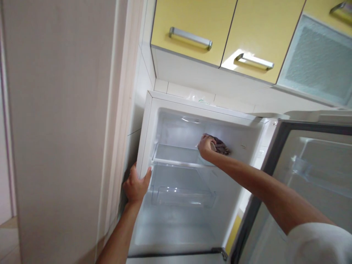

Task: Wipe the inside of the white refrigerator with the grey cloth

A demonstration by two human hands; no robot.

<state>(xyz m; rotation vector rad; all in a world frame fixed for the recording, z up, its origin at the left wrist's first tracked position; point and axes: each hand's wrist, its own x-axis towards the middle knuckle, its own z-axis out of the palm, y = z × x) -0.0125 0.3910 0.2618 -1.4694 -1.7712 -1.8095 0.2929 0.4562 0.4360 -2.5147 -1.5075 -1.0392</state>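
An upright white fridge stands in front of me with its inside showing. My right hand reaches deep into the upper part, its fingers closed round a dark brownish cloth. The cloth is bunched up beside the inner right wall, just above the glass shelf. Lower left, my left hand grips the fridge's left side edge, thumb on the front and fingers round the outer side. A clear plastic drawer hangs below the shelf.
The fridge door is swung wide to the right, with a clear door bin. Yellow cabinets with metal handles hang above. A pale door panel fills the left. A clear plastic bag lies on top of the fridge.
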